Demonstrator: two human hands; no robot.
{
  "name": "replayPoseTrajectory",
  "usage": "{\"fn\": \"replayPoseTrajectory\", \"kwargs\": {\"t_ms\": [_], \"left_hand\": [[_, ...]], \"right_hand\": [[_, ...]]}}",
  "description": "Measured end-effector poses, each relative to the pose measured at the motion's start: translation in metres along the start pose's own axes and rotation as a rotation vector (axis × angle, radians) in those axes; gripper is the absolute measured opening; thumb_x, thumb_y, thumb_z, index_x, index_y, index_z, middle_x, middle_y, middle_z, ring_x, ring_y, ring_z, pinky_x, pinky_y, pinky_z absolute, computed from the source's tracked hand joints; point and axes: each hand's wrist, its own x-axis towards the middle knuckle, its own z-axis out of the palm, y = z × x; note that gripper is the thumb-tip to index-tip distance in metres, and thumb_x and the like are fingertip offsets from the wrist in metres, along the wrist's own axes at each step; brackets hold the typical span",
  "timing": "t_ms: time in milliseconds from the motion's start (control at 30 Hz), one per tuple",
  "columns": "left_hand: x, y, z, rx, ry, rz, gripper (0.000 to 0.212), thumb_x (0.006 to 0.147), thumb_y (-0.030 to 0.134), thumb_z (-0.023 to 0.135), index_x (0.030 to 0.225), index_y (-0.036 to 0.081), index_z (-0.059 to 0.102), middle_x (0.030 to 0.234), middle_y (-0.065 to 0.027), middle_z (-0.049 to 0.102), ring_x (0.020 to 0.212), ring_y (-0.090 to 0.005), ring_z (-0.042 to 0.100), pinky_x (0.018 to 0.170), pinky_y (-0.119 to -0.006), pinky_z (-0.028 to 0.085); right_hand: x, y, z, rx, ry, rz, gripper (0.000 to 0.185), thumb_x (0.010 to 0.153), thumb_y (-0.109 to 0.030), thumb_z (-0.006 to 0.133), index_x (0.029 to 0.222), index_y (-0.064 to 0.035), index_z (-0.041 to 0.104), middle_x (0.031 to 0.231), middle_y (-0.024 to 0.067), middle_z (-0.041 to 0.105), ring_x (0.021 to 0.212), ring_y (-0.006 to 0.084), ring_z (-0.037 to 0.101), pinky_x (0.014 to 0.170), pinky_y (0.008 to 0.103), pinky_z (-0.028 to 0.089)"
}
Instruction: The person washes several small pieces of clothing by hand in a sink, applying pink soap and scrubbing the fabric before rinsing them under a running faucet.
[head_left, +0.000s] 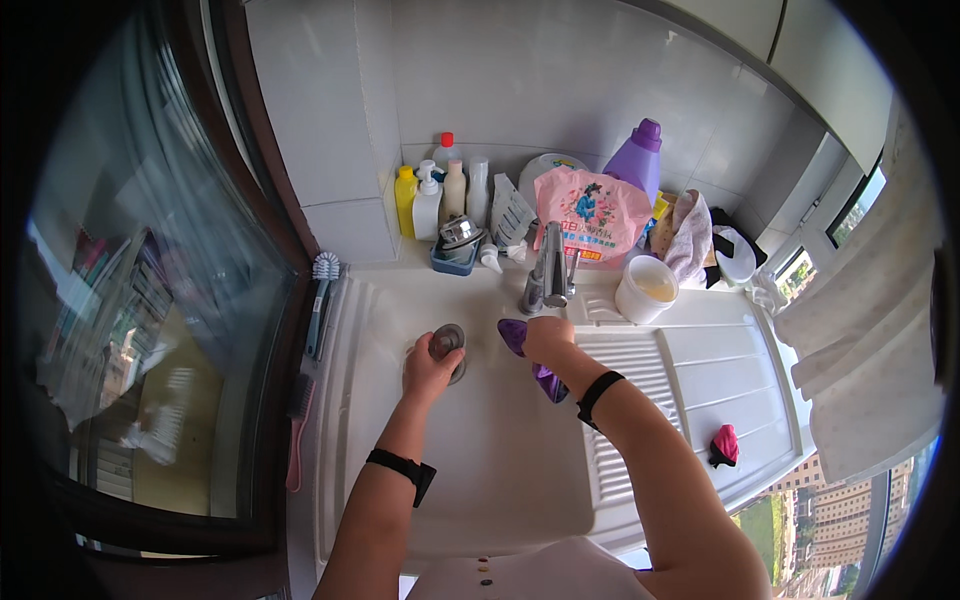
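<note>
My left hand (426, 375) grips a round, greyish drain strainer or plug (448, 340) just over the drain of a white laundry sink (495, 465). Part of the drain's metal ring shows beneath it. Under the chrome faucet (553, 270), my right hand (549, 337) is closed around a wet-looking purple cloth item (550, 384) with dark parts. Its ends stick out on both sides of the fist, and the rest is hidden by the fingers. Whether water runs from the spout cannot be made out.
Bottles (454, 191), a pink detergent bag (592, 214) and a purple jug (636, 157) line the back ledge. A white tub (646, 289) stands right of the faucet. A pink-and-black cloth item (724, 445) lies on the ribbed washboard side's outer panel. Brushes (322, 300) rest along the left edge.
</note>
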Motion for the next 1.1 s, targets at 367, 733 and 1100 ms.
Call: {"fn": "replayPoseTrajectory", "kwargs": {"t_ms": [367,733,1100], "left_hand": [[-0.010,0.020,0.029,-0.153,-0.054,0.070,0.067,0.065,0.032,0.074,0.112,-0.008,0.047,0.100,-0.0161,0.059,0.090,-0.0231,0.059,0.080,-0.032,0.046],[-0.001,0.014,0.042,-0.028,-0.073,0.119,0.069,0.064,0.038,0.072,0.112,-0.005,0.049,0.101,-0.0174,0.059,0.091,-0.0278,0.058,0.079,-0.036,0.046],[-0.014,0.027,0.022,0.231,-0.199,-0.033,0.075,0.066,0.042,0.069,0.120,-0.004,0.045,0.111,-0.0188,0.056,0.104,-0.0299,0.054,0.088,-0.035,0.042]], "right_hand": [[0.016,0.060,-0.062,-0.499,0.222,0.040,0.054,0.077,-0.042,0.053,0.124,-0.0149,0.049,0.146,0.0136,0.010,0.136,0.0264,-0.004,0.099,0.0636,0.011],[-0.010,0.063,-0.009,0.042,0.430,-0.123,0.042,0.065,-0.023,0.063,0.103,-0.0056,0.057,0.105,0.0112,0.059,0.106,0.0259,0.052,0.096,0.0371,0.037],[0.037,0.099,0.006,1.021,0.487,0.153,0.053,0.063,-0.016,0.059,0.115,-0.0075,0.055,0.100,0.0189,0.061,0.094,0.0311,0.058,0.083,0.0352,0.045]]}}
